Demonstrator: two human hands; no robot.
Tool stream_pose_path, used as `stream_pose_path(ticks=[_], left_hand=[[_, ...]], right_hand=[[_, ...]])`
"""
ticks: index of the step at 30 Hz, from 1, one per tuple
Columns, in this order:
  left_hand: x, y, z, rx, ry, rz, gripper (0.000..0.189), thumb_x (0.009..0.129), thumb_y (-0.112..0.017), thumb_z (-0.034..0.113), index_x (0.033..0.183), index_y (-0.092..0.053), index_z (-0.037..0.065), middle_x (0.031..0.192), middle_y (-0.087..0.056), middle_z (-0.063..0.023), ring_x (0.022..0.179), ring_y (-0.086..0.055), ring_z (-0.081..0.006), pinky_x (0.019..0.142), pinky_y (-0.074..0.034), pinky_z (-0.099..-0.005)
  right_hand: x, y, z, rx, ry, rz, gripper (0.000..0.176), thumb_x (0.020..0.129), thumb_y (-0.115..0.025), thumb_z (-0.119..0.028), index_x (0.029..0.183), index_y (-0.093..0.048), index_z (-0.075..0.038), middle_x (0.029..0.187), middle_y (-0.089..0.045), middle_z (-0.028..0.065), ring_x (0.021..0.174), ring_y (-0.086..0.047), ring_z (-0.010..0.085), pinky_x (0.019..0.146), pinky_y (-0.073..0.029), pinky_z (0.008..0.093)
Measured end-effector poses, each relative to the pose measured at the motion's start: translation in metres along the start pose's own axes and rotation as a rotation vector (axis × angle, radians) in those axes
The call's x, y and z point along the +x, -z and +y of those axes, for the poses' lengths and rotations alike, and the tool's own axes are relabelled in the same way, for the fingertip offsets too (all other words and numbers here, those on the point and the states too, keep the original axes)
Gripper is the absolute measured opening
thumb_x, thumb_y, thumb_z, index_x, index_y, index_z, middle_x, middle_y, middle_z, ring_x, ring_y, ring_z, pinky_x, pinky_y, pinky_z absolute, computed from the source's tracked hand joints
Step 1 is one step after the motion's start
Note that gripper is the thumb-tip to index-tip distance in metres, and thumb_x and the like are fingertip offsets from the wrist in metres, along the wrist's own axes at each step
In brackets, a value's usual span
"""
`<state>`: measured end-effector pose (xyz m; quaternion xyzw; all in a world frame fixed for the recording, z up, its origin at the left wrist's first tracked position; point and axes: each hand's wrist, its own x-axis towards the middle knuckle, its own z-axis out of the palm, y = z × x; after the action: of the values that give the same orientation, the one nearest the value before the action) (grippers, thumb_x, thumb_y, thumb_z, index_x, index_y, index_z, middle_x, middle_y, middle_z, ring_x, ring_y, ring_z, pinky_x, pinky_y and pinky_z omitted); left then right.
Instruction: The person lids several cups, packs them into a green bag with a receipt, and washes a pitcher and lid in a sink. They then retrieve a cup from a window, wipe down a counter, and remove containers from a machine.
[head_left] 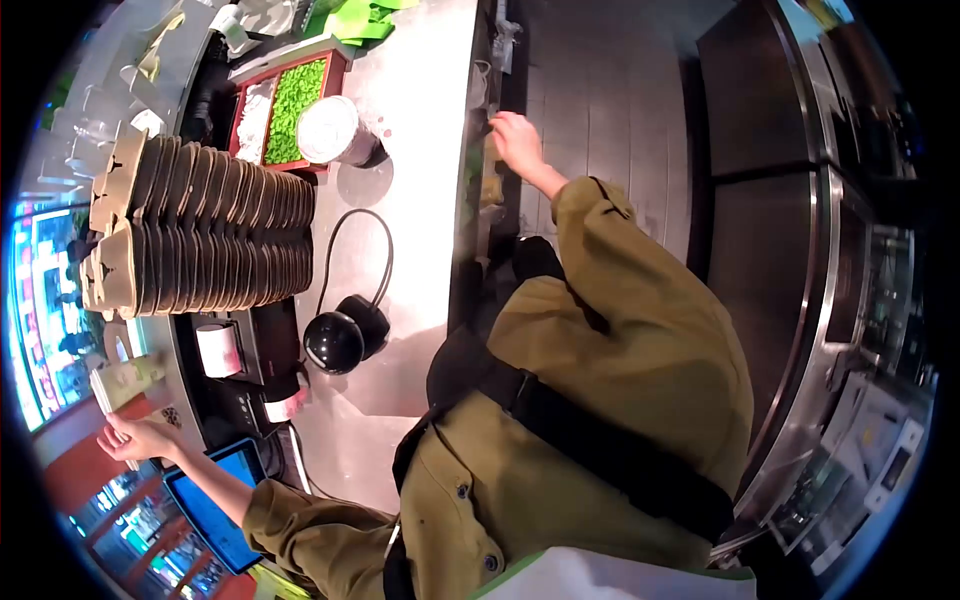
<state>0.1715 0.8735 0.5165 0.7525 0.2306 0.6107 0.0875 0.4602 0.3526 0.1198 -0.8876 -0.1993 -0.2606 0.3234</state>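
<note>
My left hand [142, 440] reaches out over the far side of the counter, its fingers curled round what looks like the end of a thin white strip. Next to it sits a pale green and white bundle [130, 380] that I cannot identify. A tablet [222, 503] with a blue screen is below my left forearm. My right hand [520, 147] hangs beside the counter's near edge, fingers loosely closed with nothing visible in them. Close by, under the edge, are yellowish packets [491, 188] on a shelf.
Tall nested stacks of brown cardboard trays [215, 225] stand on the steel counter [420, 100]. Around them are a lidded white cup [332, 130], a tray of chopped greens [295, 108], a black round device [335, 342] with a cable and a printer [265, 345]. Steel fridge doors [760, 290] stand behind me.
</note>
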Motion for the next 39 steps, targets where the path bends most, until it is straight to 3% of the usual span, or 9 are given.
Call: stream_pose_path(ticks=[8,12,17,22,30,33,35,36,39], left_hand=[[-0.204,0.007,0.222,-0.207,0.045,-0.566,0.032,0.079,-0.052,0.006,0.108,-0.041,-0.002,0.099,-0.052,-0.0146,0.082,-0.055,-0.0192,0.069,-0.046,-0.0299],[-0.337,-0.058,0.312,-0.328,0.836,-0.890,0.028,0.078,-0.056,0.013,0.104,-0.050,0.003,0.094,-0.055,-0.0070,0.082,-0.054,-0.0124,0.071,-0.045,-0.0282],[-0.445,-0.140,0.358,-0.313,0.772,-1.167,0.031,0.076,-0.056,0.020,0.102,-0.052,0.003,0.092,-0.053,-0.0128,0.086,-0.055,-0.0245,0.073,-0.044,-0.0345],[-0.524,-0.182,0.355,0.039,1.071,-0.730,0.056,0.070,-0.059,0.014,0.122,-0.038,0.011,0.111,-0.042,-0.0190,0.102,-0.046,-0.0317,0.085,-0.039,-0.0373],[-0.507,-0.155,0.396,0.369,0.911,-0.317,0.042,0.069,-0.061,0.012,0.109,-0.052,0.009,0.104,-0.044,-0.0131,0.101,-0.042,-0.0287,0.085,-0.037,-0.0327],[-0.487,-0.104,0.416,0.103,0.748,-0.252,0.039,0.073,-0.058,0.011,0.111,-0.048,0.005,0.104,-0.049,-0.0130,0.096,-0.048,-0.0258,0.083,-0.039,-0.0320],[-0.486,-0.086,0.438,-0.211,0.975,-0.111,0.047,0.076,-0.053,0.007,0.120,-0.036,0.003,0.101,-0.052,-0.0113,0.090,-0.051,-0.0210,0.079,-0.040,-0.0288],[-0.480,-0.076,0.453,-0.326,1.104,-0.003,0.051,0.078,-0.049,0.003,0.125,-0.027,0.002,0.101,-0.053,-0.0096,0.086,-0.052,-0.0171,0.076,-0.041,-0.0259],[-0.475,-0.039,0.489,0.147,0.860,-0.040,0.062,0.075,-0.059,0.011,0.123,-0.022,0.000,0.099,-0.057,-0.0133,0.084,-0.058,-0.0227,0.072,-0.045,-0.0301]], right_hand=[[0.059,-0.064,0.058,-0.203,0.760,-1.001,0.017,0.062,-0.055,-0.017,0.071,-0.057,-0.003,0.067,-0.056,0.0117,0.068,-0.053,0.0275,0.066,-0.041,0.0380],[0.089,-0.072,0.063,0.007,0.936,-1.233,0.026,0.071,-0.053,-0.023,0.075,-0.059,0.001,0.073,-0.058,0.0189,0.068,-0.055,0.0354,0.064,-0.043,0.0433],[0.068,-0.066,0.060,0.669,0.602,-0.602,0.026,0.069,-0.057,-0.016,0.053,-0.044,0.001,0.055,-0.047,0.0180,0.054,-0.046,0.0342,0.049,-0.036,0.0433],[0.058,0.007,0.031,1.174,0.958,-0.990,0.013,0.072,-0.052,-0.004,0.083,-0.049,0.002,0.094,-0.055,0.0193,0.076,-0.054,0.0345,0.067,-0.045,0.0361],[0.106,0.100,-0.044,1.427,0.894,-1.360,0.006,0.073,-0.054,-0.004,0.075,-0.049,-0.002,0.059,-0.048,0.0090,0.045,-0.048,0.0206,0.043,-0.037,0.0287],[0.110,0.124,-0.089,1.453,0.055,-1.980,0.009,0.076,-0.048,-0.009,0.068,-0.048,-0.004,0.052,-0.043,0.0005,0.040,-0.037,0.0083,0.039,-0.028,0.0215],[0.102,0.119,-0.129,1.625,0.311,-1.610,0.022,0.082,-0.039,-0.022,0.068,-0.050,-0.007,0.053,-0.045,0.0000,0.038,-0.034,0.0063,0.037,-0.027,0.0186],[0.103,0.136,-0.151,1.719,-0.698,-1.884,0.024,0.081,-0.040,-0.023,0.066,-0.050,-0.008,0.053,-0.046,-0.0006,0.036,-0.034,0.0062,0.037,-0.030,0.0204],[0.081,0.130,-0.168,1.981,-1.112,-1.966,0.024,0.079,-0.043,-0.026,0.064,-0.051,-0.008,0.055,-0.049,-0.0009,0.037,-0.035,0.0076,0.041,-0.036,0.0219]])
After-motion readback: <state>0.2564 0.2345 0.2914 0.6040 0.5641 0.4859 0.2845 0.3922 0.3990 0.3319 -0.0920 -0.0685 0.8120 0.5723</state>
